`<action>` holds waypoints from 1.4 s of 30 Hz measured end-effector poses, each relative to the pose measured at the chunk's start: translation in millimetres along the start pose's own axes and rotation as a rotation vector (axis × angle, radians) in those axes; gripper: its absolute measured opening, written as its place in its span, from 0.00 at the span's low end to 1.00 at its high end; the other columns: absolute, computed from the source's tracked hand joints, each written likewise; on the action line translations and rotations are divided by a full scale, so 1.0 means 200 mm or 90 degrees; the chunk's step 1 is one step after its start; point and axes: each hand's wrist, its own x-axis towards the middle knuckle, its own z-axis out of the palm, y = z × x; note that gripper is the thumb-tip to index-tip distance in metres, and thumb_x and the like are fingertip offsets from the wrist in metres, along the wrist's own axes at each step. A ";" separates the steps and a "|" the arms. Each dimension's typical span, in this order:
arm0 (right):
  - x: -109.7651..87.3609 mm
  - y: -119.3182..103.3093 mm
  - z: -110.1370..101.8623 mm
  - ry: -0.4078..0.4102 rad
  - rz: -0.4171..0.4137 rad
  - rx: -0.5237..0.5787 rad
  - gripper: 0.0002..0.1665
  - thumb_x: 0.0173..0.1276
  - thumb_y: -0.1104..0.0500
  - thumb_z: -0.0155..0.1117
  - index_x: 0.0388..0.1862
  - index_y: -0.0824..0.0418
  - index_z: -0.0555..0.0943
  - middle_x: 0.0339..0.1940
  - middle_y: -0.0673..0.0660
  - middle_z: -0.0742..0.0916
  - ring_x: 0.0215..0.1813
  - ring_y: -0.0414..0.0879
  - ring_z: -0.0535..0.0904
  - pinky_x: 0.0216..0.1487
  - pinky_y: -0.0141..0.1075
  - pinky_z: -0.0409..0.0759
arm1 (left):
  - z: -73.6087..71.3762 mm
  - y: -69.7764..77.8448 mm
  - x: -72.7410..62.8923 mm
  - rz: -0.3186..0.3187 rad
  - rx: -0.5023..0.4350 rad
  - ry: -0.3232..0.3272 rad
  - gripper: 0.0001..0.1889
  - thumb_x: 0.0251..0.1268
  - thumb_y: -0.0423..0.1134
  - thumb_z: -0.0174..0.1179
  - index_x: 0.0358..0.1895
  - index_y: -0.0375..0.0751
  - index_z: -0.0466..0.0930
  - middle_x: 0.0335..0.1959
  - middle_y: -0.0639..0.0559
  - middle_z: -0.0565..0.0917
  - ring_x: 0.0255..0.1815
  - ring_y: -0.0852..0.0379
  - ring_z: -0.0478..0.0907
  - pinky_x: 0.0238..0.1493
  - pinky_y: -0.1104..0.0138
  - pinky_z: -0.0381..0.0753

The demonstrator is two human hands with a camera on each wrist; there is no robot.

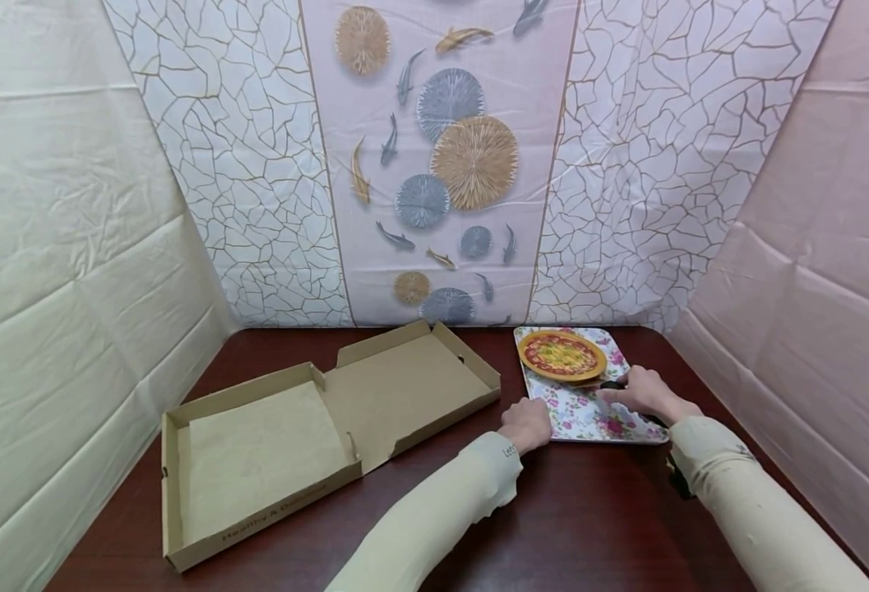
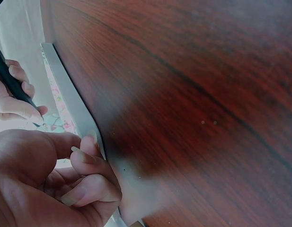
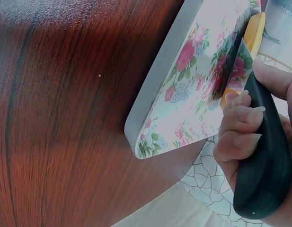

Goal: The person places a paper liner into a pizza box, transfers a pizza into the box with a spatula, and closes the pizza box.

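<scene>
At the far right of the table, a round pizza with red and yellow topping and an orange rim lies over the back part of a white floral tray. My right hand grips the black handle of a spatula. Its shiny flat blade reaches to the pizza's near edge, where the pizza hides part of it. My left hand pinches the tray's raised side near its front left corner, fingers curled over the rim.
An open cardboard pizza box lies to the left on the dark wooden table, its lid side toward the tray. A paper sheet lines its base. A patterned cloth hangs behind, with pale cloth walls at both sides.
</scene>
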 end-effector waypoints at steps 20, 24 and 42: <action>0.04 -0.02 0.00 0.020 -0.009 -0.028 0.24 0.65 0.46 0.63 0.35 0.69 0.82 0.20 0.51 0.72 0.26 0.45 0.69 0.28 0.34 0.66 | -0.01 0.00 0.01 -0.017 -0.020 0.001 0.16 0.69 0.41 0.53 0.20 0.46 0.74 0.21 0.52 0.77 0.21 0.57 0.73 0.27 0.62 0.76; 0.04 -0.02 0.00 0.019 0.000 -0.027 0.26 0.65 0.46 0.64 0.40 0.72 0.82 0.22 0.53 0.73 0.28 0.46 0.69 0.29 0.34 0.67 | -0.01 0.00 0.02 -0.019 -0.024 -0.001 0.16 0.70 0.40 0.53 0.20 0.46 0.74 0.20 0.52 0.76 0.21 0.56 0.73 0.26 0.62 0.75; -0.02 0.00 0.05 0.028 0.009 -0.018 0.42 0.67 0.42 0.60 0.60 0.80 0.70 0.54 0.78 0.78 0.36 0.51 0.77 0.34 0.40 0.75 | 0.02 -0.01 0.02 0.001 -0.031 -0.001 0.17 0.70 0.40 0.51 0.20 0.46 0.73 0.20 0.52 0.76 0.21 0.56 0.73 0.25 0.62 0.74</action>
